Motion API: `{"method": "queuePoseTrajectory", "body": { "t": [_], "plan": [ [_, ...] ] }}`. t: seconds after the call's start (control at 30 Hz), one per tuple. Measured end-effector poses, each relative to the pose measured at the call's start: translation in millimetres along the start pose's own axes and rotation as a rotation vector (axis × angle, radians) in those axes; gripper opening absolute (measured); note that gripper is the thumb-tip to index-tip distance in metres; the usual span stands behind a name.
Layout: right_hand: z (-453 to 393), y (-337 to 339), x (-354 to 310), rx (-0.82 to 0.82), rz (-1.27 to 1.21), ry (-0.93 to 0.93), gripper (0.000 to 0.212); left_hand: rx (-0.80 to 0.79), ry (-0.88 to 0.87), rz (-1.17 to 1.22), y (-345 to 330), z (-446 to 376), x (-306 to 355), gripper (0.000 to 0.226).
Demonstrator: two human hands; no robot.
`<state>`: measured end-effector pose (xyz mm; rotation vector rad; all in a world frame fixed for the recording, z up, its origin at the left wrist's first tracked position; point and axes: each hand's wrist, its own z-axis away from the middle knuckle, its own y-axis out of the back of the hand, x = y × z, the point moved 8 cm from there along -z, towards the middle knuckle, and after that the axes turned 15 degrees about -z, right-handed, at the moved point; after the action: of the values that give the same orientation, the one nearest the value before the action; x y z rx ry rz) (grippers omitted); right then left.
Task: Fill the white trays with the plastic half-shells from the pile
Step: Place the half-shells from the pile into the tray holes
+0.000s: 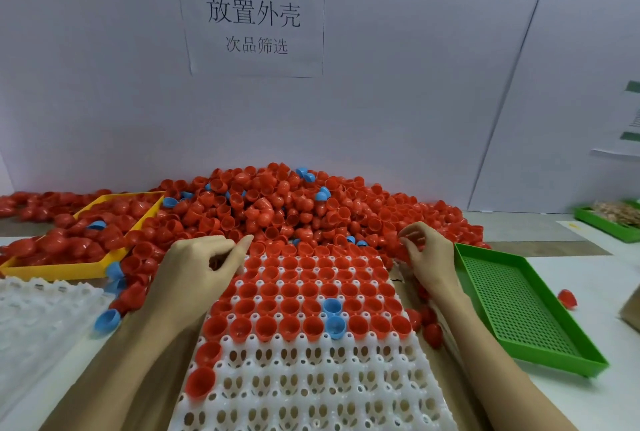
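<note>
A big pile of red half-shells [270, 202] with a few blue ones lies against the back wall. In front of me a white tray [311, 382] has its far rows filled with red shells and two blue shells [333, 316]; the near rows are bare pockets. My left hand [197, 271] rests at the tray's far left corner, fingers curled around a red shell that is mostly hidden. My right hand [427, 250] hovers at the tray's far right corner beside the pile, fingertips pinched on a red shell.
A yellow tray [69, 269] heaped with red shells sits at the left, another white tray [38, 319] in front of it. A green perforated tray [519, 306] lies at the right, a second green tray [606, 222] farther back. Loose shells [429, 326] lie beside the tray.
</note>
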<state>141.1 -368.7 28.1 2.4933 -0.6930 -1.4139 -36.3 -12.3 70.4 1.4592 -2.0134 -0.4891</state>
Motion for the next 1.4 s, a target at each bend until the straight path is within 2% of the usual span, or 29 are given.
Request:
{"method": "queuePoseTrajectory", "body": {
  "t": [0.13,0.23,0.33,0.47,0.67,0.87,0.97,1.1,1.2,1.3,1.4],
  "plan": [
    [13,-1,-5,-0.008,-0.356,-0.09,0.01,-0.015,-0.022,0.051,-1,-1,9,0.042],
    [22,-7,-18,-0.089,-0.648,-0.186,0.016,-0.065,-0.019,0.103,-7,-1,16,0.039],
    [33,-17,-33,-0.207,-0.776,-0.251,0.019,-0.185,-0.005,0.188,-18,2,28,0.025],
    [47,-34,-49,-0.405,-0.817,-0.289,0.02,-0.306,-0.022,0.295,-29,9,46,0.016],
    [59,-48,-65,-0.571,-0.889,-0.309,0.025,-0.399,-0.05,0.373,-40,17,67,0.032],
    [70,-58,-78,-0.729,-0.942,-0.314,0.023,-0.562,-0.083,0.392,-51,26,79,0.041],
    [75,-62,-83,-0.794,-0.906,-0.262,0.023,-0.543,-0.071,0.465,-49,24,83,0.036],
    [76,-61,-87,-0.805,-0.863,-0.203,0.025,-0.567,-0.034,0.536,-47,24,85,0.03],
    [77,-62,-89,-0.809,-0.818,-0.179,0.028,-0.51,0.048,0.519,-45,23,78,0.033],
    [78,-60,-94,-0.813,-0.796,-0.134,0.032,-0.518,0.094,0.482,-47,24,73,0.038],
    [82,-63,-101,-0.874,-0.819,-0.105,0.033,-0.516,0.128,0.428,-50,24,69,0.031]
  ]
}}
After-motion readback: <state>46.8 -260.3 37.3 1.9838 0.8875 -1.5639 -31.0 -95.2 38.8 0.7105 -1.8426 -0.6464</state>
